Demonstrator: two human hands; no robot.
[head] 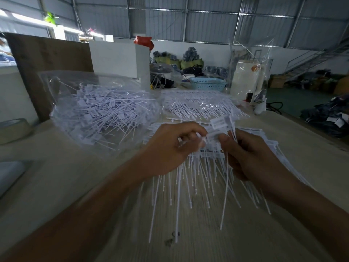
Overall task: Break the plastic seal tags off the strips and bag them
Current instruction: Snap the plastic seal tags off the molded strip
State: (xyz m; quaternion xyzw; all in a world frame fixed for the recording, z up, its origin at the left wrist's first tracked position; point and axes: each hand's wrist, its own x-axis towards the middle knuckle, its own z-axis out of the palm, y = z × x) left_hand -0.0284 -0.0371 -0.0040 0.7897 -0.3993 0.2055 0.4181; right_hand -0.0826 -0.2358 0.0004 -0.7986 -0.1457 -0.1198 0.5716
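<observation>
My left hand (pixel 170 148) grips a strip of white plastic seal tags (pixel 207 148) above the wooden table (pixel 56 186), its thin tails hanging down toward me. My right hand (pixel 247 154) pinches loose seal tags (pixel 221 123) at the strip's right end, their long tails trailing below the palm. An open clear plastic bag (pixel 98 110) full of separated white tags lies on the table to the left. More strips (pixel 264 142) are stacked flat under and behind my hands.
A clear packet of further tag strips (pixel 200 104) lies behind the stack. A blue basket (pixel 207 84), a white box (pixel 117 59) and a brown board (pixel 47 59) stand at the back. A tape roll (pixel 13 129) sits at the left edge. The table's right edge drops to the floor.
</observation>
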